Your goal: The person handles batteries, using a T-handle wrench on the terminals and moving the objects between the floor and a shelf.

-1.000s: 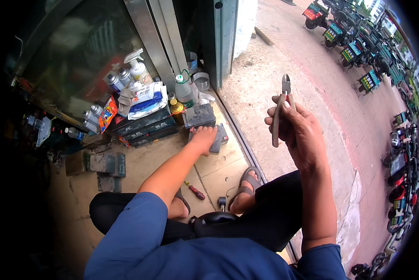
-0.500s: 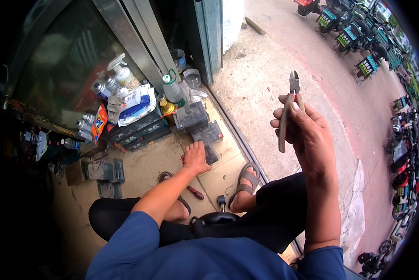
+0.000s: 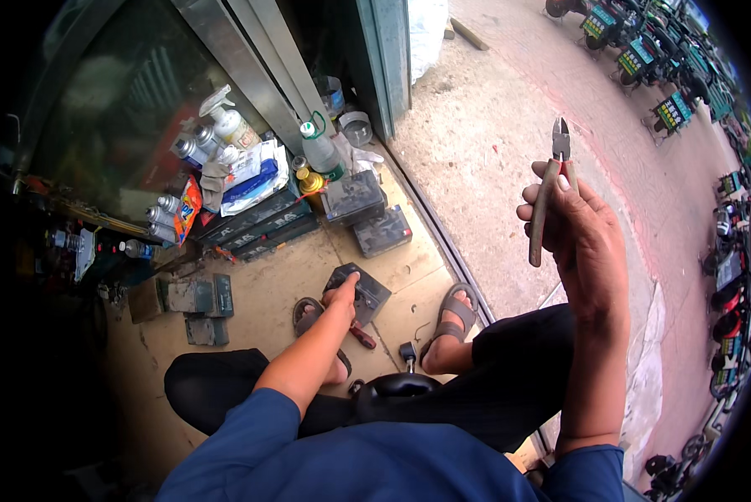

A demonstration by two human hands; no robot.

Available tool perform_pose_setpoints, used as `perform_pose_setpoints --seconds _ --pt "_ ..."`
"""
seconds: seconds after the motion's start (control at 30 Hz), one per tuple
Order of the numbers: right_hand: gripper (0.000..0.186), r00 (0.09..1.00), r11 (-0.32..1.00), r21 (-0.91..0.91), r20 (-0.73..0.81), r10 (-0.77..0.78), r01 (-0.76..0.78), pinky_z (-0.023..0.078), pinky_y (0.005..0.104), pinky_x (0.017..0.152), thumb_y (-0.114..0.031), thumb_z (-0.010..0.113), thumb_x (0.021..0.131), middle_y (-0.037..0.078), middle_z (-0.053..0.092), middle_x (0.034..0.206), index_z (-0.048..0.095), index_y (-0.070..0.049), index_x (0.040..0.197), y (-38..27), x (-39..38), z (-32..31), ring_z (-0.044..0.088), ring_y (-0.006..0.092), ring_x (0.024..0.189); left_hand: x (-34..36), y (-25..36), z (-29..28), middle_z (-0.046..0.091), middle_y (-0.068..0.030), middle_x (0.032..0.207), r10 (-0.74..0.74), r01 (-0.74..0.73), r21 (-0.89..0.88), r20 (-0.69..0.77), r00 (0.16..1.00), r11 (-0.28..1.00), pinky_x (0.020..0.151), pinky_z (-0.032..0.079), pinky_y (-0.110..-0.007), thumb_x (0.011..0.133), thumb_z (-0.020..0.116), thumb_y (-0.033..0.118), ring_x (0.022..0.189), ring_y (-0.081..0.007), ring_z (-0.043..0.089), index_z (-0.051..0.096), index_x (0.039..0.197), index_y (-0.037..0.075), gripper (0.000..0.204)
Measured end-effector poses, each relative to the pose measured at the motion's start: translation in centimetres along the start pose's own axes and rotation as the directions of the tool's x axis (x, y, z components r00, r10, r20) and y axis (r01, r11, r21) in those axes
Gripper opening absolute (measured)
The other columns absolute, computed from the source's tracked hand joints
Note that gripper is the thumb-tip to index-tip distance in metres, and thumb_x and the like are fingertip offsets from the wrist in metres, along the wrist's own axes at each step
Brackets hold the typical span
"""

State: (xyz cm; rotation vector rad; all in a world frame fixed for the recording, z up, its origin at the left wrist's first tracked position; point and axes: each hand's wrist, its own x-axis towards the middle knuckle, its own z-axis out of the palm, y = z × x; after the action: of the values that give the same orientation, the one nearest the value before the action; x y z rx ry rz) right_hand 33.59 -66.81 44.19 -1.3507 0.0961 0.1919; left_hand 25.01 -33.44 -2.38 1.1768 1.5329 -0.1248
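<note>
My left hand (image 3: 342,298) grips the near-left side of a dark, box-shaped battery (image 3: 370,294), low between my feet. The battery sits at an angle, and whether it touches the floor I cannot tell. Raised on the right, my right hand (image 3: 589,230) is closed around diagonal cutting pliers (image 3: 563,144). Their jaws point away from me, and one worn handle stands apart from the palm. A screwdriver with a red and black handle (image 3: 362,335) lies just below the battery. Beyond, two more dark batteries, one nearer (image 3: 384,232) and one farther (image 3: 353,197), stand by the shelf goods.
Spray bottle (image 3: 235,130), cans, packets and a clear bottle (image 3: 319,152) crowd the glass door on stacked boxes (image 3: 267,230). More batteries (image 3: 200,305) stand at left. A metal door track (image 3: 434,222) runs along the right. Outside, scooters (image 3: 672,113) line the pavement.
My left hand has drawn the battery toward me, away from the other two, to beside the screwdriver. My right hand still holds the pliers, now slightly farther right in view.
</note>
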Motion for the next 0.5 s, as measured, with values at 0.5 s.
perform_pose_setpoints --seconds 0.5 --pt "0.037 0.993 0.968 -0.221 -0.020 0.117 -0.119 0.060 0.0298 0.083 -0.028 0.062 0.109 0.010 0.075 0.108 0.063 0.000 0.133 1.6 4.9 -4.1 0.075 0.0176 0.094 1.9 2.6 -2.4 0.071 -0.0134 0.128 -0.269 0.256 0.092 0.186 0.945 0.962 0.095 0.050 -0.072 0.090 0.077 0.029 0.111 -0.0379 0.072 0.065 0.132 0.012 0.047"
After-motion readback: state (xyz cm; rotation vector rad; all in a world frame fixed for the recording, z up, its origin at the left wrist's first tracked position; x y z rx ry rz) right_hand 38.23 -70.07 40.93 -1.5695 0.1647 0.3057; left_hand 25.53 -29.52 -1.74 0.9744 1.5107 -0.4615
